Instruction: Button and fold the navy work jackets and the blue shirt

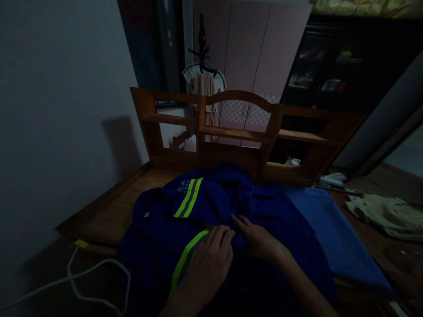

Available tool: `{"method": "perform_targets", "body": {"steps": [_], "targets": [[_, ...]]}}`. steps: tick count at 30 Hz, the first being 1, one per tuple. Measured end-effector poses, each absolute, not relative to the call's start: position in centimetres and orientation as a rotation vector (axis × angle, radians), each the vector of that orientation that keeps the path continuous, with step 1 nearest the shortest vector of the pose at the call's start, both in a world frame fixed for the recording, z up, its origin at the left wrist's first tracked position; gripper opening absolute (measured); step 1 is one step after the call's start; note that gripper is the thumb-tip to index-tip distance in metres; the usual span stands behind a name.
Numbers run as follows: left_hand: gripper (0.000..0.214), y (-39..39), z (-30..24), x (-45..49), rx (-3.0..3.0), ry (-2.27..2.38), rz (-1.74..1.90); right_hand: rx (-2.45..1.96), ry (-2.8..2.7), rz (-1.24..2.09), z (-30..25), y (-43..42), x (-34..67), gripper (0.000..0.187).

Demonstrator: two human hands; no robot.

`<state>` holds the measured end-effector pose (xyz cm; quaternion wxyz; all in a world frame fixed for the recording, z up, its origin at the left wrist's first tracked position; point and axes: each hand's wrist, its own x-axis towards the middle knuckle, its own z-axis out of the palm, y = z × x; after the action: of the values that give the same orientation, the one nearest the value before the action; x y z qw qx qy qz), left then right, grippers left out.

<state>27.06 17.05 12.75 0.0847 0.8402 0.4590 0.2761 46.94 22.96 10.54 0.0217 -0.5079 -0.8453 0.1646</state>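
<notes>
Two bare hands rest on a dark blue work jacket (158, 224), side by side near its middle. The left hand (205, 259) lies palm down, its fingertips bent over a fold just beside the lower yellow-green stripe (187, 257); whether those fingers pinch the cloth or only press it cannot be told. The right hand (257, 240) lies just beside it, fingers stretched out and apart on the fabric, gripping nothing that shows, and reaches a little further up the jacket than the left.

From the hands, the jacket spreads mostly to the left and away, and its long axis runs from the person toward the wooden headboard (231, 132). The jacket lies crumpled, not flat, on a bare wooden bed platform (112, 215).

To the jacket's right a lighter blue cloth (330, 233) touches it, and beyond that lies a khaki garment (386, 215). To its left a white cable (99, 268) loops below a plain wall (59, 110). Behind the jacket, past the headboard, stand a coat stand (204, 66) and a pink wardrobe (251, 53). The room is dim.
</notes>
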Motion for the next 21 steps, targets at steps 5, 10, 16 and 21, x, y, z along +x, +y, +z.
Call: {"method": "perform_targets", "body": {"steps": [5,10,16,21], "targets": [[0.04,17.8,10.2,23.9,2.326,1.528,0.921,-1.561,-2.555,0.526,9.9,23.6,47.0,0.077],[0.039,17.3,7.7,22.0,2.169,1.671,1.06,-1.491,-2.529,0.596,10.7,22.8,46.3,0.051],[0.082,17.8,7.7,19.1,2.238,1.656,1.148,-1.439,-2.358,0.447,15.8,20.6,45.3,0.053],[0.151,19.0,8.6,17.4,2.243,1.477,1.171,-1.212,-2.131,0.259,23.5,19.2,44.8,0.053]]}}
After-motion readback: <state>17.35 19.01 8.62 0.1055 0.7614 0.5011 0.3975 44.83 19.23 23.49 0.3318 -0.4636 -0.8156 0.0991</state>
